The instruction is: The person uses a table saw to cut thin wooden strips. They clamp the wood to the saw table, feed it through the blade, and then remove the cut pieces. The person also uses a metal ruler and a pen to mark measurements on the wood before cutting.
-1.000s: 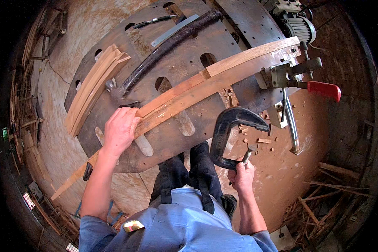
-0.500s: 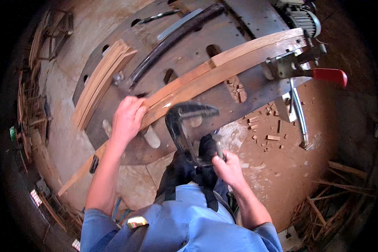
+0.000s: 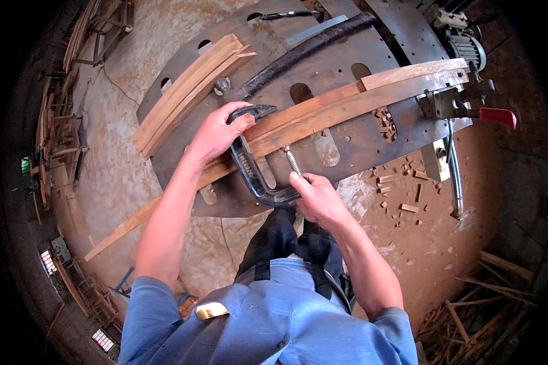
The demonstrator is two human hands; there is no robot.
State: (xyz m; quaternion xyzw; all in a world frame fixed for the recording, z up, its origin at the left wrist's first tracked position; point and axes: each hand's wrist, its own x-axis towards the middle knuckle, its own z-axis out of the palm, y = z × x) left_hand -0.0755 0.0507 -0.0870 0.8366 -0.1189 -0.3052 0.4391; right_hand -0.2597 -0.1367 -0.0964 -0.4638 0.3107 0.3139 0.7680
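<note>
A black C-clamp (image 3: pixel 247 173) reaches around the curved wooden strips (image 3: pixel 316 118) lying along the metal table. My left hand (image 3: pixel 216 134) is closed on the clamp's far end, its thumb over the frame beside the wood. With its fingers wrapped round the near end of the clamp, my right hand (image 3: pixel 323 201) grips the threaded screw (image 3: pixel 292 159). The screw's tip points at the near edge of the strips; whether it touches them I cannot tell. A longer, thin wooden strip (image 3: pixel 125 226) runs off the table's left side.
The dark metal table (image 3: pixel 353 146) has oval slots. On it rest a stack of curved wooden pieces (image 3: pixel 189 94), a dark curved bar (image 3: pixel 310 53) and a red-handled toggle clamp (image 3: pixel 498 117). Wood offcuts (image 3: pixel 409 207) litter the floor; scrap wood (image 3: pixel 499 286) lies at right.
The C-clamp has moved up from near my body to around the strips. My left hand has gone from the wood to the clamp's far end; my right hand has risen with it.
</note>
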